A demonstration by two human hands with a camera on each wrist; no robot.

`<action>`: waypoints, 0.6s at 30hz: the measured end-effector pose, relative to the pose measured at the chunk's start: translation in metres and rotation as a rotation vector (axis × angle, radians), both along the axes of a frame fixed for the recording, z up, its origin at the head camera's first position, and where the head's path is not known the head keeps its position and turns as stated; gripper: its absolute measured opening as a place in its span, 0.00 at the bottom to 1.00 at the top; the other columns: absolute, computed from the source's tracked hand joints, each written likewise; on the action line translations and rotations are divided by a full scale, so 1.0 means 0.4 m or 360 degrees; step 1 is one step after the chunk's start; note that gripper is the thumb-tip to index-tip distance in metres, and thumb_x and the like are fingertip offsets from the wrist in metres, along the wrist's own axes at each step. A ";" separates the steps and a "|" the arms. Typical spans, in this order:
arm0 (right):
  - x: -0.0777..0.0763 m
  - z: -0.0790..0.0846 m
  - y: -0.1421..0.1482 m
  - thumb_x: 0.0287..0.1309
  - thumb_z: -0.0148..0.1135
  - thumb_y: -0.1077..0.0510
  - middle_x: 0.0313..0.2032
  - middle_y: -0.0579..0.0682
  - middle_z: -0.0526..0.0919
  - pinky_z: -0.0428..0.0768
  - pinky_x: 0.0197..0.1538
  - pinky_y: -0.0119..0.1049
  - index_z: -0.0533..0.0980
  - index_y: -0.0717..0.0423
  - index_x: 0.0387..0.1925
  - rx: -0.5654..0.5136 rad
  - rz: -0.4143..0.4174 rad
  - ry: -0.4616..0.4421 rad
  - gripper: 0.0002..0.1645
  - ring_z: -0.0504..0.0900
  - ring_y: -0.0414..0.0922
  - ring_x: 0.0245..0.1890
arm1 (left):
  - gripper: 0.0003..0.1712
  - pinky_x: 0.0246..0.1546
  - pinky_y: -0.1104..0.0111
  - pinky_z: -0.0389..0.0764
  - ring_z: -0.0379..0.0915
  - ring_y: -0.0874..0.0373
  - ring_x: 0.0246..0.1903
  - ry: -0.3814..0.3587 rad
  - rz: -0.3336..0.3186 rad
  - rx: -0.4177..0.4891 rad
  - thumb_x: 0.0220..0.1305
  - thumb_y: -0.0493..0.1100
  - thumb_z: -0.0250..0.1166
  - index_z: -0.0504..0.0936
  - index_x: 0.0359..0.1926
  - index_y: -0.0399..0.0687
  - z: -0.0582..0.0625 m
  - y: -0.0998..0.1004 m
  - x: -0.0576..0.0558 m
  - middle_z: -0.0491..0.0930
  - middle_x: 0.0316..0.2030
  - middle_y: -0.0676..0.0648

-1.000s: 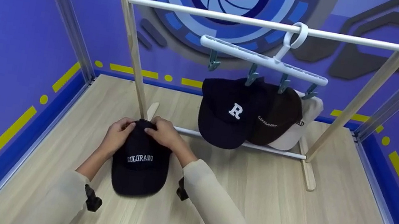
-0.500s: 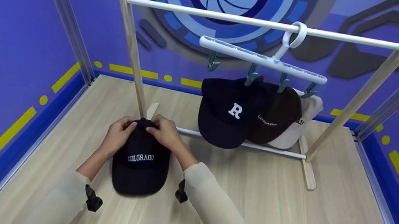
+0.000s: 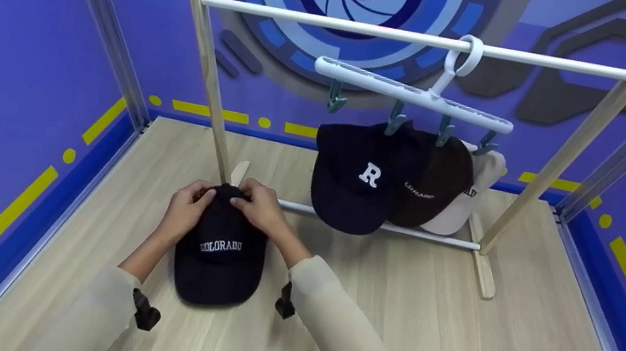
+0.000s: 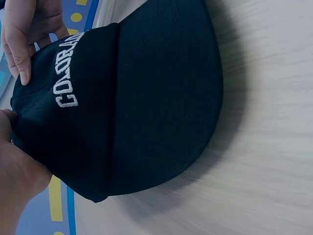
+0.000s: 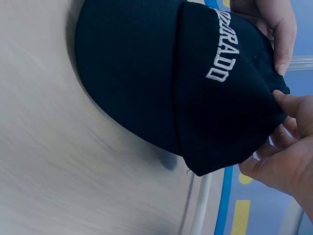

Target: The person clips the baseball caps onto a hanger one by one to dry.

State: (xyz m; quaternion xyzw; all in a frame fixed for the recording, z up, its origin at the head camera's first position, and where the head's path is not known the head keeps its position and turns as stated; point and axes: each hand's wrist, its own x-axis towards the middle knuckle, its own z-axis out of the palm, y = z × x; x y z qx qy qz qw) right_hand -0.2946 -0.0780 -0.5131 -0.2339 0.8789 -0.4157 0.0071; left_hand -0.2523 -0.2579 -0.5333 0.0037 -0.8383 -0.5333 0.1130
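Observation:
A black baseball cap [image 3: 217, 271] with white COLORADO lettering is held between both hands, its brim toward the person. My left hand [image 3: 184, 212] grips the left side of the crown near the top, thumb on the front. On the opposite side, my right hand [image 3: 261, 210] pinches the crown, thumb in front and fingers behind. In the right wrist view the cap [image 5: 132, 63] shows its brim over the wooden surface, and the right hand [image 5: 283, 156] has its fingers curled behind the cloth. The left wrist view shows the left thumb and palm [image 4: 19, 171] at the crown's edge.
A wooden rack with a white top rod [image 3: 326, 22] carries a white clip hanger [image 3: 412, 95]. From its clips hang a navy cap with an R [image 3: 351, 175], a brown cap [image 3: 442, 184] and a cream cap [image 3: 481, 178]. The leftmost clip [image 3: 335, 100] holds nothing.
The cap and both hands have shifted very slightly away from the person. The grip on the cap looks the same, and the hanging caps stay in place.

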 end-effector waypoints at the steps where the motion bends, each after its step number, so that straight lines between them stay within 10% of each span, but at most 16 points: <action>1: 0.001 0.002 -0.001 0.57 0.66 0.55 0.35 0.47 0.83 0.75 0.41 0.31 0.77 0.55 0.39 -0.0005 -0.0004 0.0003 0.10 0.79 0.40 0.36 | 0.12 0.42 0.71 0.71 0.74 0.56 0.39 0.0003 0.0004 0.0004 0.69 0.46 0.57 0.81 0.45 0.44 0.001 0.000 0.001 0.81 0.40 0.44; 8: 0.002 0.007 0.001 0.57 0.66 0.55 0.35 0.46 0.83 0.76 0.42 0.31 0.78 0.54 0.38 -0.0078 -0.0016 0.0034 0.09 0.80 0.40 0.37 | 0.11 0.39 0.71 0.71 0.73 0.57 0.37 0.0049 0.0013 0.0020 0.69 0.46 0.57 0.81 0.43 0.45 0.013 0.004 0.001 0.80 0.37 0.46; 18: 0.008 0.028 0.012 0.57 0.66 0.55 0.36 0.45 0.84 0.76 0.45 0.32 0.78 0.52 0.40 -0.0125 -0.0049 0.0071 0.10 0.80 0.40 0.39 | 0.13 0.38 0.73 0.71 0.75 0.49 0.39 0.0065 -0.0039 0.0069 0.69 0.39 0.56 0.80 0.47 0.35 0.120 0.048 0.053 0.81 0.41 0.37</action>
